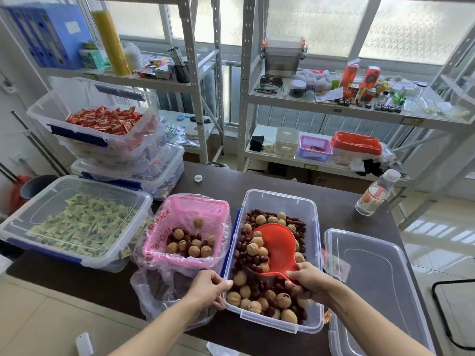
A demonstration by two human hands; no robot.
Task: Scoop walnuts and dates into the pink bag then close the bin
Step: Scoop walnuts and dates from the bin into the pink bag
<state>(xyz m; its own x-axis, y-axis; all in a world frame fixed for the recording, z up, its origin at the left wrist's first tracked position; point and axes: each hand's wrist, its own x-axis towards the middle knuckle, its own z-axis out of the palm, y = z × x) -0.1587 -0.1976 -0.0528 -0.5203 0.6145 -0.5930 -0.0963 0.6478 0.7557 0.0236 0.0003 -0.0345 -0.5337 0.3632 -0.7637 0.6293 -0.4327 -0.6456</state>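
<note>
Metal shelves (321, 106) full of small goods stand before frosted windows, and in front of them a dark table (341, 199) carries the work. At its middle sits a clear bin (281, 199) filled with walnuts (240, 278) and dates (253, 218). The right hand (309, 280) reaches in from the lower right, forearm angled up and left, fingers curled round the handle of a red scoop (279, 244) that lies in the bin with a load of walnuts and dates on its left side. The left hand (208, 287) comes in from the lower left and grips the bin's near left corner, fingers hooked over the rim. Just left of the bin stands a pink basket (195, 209) lined with the pink bag (154, 286), which already holds some walnuts and dates. The bin's clear lid (380, 291) lies flat to the right, beside the bin. A water bottle (376, 194) stands further back on the right, and other clear boxes of wrapped sweets (79, 224) sit on the left.
</note>
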